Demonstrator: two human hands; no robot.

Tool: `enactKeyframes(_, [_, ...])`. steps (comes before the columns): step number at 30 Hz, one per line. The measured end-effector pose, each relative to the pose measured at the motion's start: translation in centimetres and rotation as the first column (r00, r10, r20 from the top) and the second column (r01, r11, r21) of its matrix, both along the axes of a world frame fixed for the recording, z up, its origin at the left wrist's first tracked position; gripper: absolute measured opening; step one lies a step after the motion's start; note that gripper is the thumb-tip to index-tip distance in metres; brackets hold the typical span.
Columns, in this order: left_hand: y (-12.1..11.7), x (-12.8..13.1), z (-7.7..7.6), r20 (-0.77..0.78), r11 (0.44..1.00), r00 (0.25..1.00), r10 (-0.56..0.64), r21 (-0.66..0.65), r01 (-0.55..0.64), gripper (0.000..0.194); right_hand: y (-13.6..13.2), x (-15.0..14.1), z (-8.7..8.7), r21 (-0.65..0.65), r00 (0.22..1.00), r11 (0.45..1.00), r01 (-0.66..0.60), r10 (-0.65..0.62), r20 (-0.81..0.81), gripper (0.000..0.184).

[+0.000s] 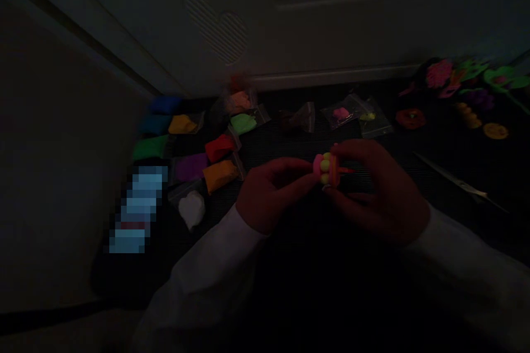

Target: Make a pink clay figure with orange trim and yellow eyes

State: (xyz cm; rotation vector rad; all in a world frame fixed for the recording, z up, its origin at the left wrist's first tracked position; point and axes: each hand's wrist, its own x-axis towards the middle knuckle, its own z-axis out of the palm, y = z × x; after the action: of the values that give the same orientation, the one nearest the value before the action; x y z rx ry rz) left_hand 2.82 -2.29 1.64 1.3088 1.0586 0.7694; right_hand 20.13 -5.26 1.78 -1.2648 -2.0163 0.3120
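Observation:
Both hands hold a small modelling-clay piece (325, 166) above the dark surface. It has a pink disc on its left side, pale yellow balls in the middle and a pink-orange layer on the right, where a red pointed bit sticks out. My left hand (269, 190) pinches the pink disc side between thumb and fingertips. From the right, my right hand (379, 193) grips the other layer by its top and bottom edges. The light is dim, so fine details of the piece are hard to make out.
Left of my hands lie bags of coloured clay, among them orange (221, 175), purple (191, 167) and white (192, 209). A lit, pixelated screen (138, 209) is beside them. Scissors (461, 182) lie at right, below finished clay shapes such as a red one (411, 118). A pale panel (351, 33) rises behind.

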Motion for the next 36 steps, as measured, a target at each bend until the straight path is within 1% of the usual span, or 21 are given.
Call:
enactKeyframes(5, [0.0, 0.1, 0.3, -0.133, 0.998, 0.991, 0.034, 0.059, -0.026, 0.021, 0.0, -0.2, -0.8, 0.084, 0.997, 0.996, 0.027, -0.033, 0.07, 0.042])
enactKeyframes(7, [0.0, 0.1, 0.3, -0.152, 0.996, 0.988, 0.03, 0.082, -0.018, 0.02, 0.0, -0.3, -1.2, 0.113, 0.995, 0.993, 0.042, -0.052, 0.089, 0.043])
enactKeyframes(12, [-0.2, 0.3, -0.2, -0.087, 0.997, 0.996, 0.019, 0.071, -0.013, 0.021, 0.0, -0.4, -1.5, 0.167, 0.988, 0.984, 0.061, -0.084, 0.132, 0.048])
enactKeyframes(16, [-0.2, 0.4, -0.4, 0.052, 1.0, 0.999, 0.005, 0.029, -0.006, 0.026, -0.1, -0.5, -1.5, 0.158, 0.988, 0.985, 0.063, -0.085, 0.133, 0.051])
enactKeyframes(20, [-0.2, 0.3, -0.6, 0.154, 1.0, 0.988, -0.003, -0.015, 0.005, 0.021, -0.2, -0.6, -1.5, 0.178, 0.991, 0.983, 0.041, -0.062, 0.117, 0.055])
enactKeyframes(23, [-0.5, 0.3, -0.7, 0.242, 0.999, 0.97, 0.0, -0.032, 0.008, 0.028, -0.2, -0.8, -1.6, 0.193, 0.991, 0.981, 0.018, -0.043, 0.126, 0.055])
enactKeyframes(26, [-0.9, 0.5, -0.7, 0.187, 0.998, 0.982, 0.011, 0.053, -0.021, 0.041, -0.2, -0.9, -1.7, 0.212, 0.988, 0.977, -0.019, -0.013, 0.151, 0.055])
enactKeyframes(28, [-1.1, 0.7, -0.7, 0.118, 0.994, 0.993, 0.014, 0.108, -0.027, 0.043, -0.2, -1.0, -1.9, 0.221, 0.987, 0.974, -0.04, 0.004, 0.158, 0.055])
enactKeyframes(30, [-1.1, 0.7, -0.6, 0.083, 0.991, 0.996, 0.018, 0.127, -0.028, 0.042, -0.3, -1.1, -2.0, 0.212, 0.988, 0.976, -0.05, 0.018, 0.153, 0.056])
enactKeyframes(32, [-0.9, 0.6, -0.5, 0.09, 0.99, 0.995, 0.032, 0.134, -0.044, 0.038, -0.5, -1.1, -1.7, 0.168, 0.992, 0.984, -0.052, 0.032, 0.121, 0.057])
enactKeyframes(34, [-0.6, 0.3, -0.4, 0.107, 0.986, 0.993, 0.046, 0.152, -0.062, 0.038, -0.8, -1.0, -1.2, 0.068, 0.998, 0.997, -0.044, 0.04, 0.054, 0.061])
enactKeyframes(36, [-0.4, 0.0, -0.3, 0.11, 0.982, 0.993, 0.05, 0.174, -0.068, 0.039, -1.0, -0.7, -0.4, -0.051, 0.998, 0.998, -0.041, 0.038, -0.045, 0.063])
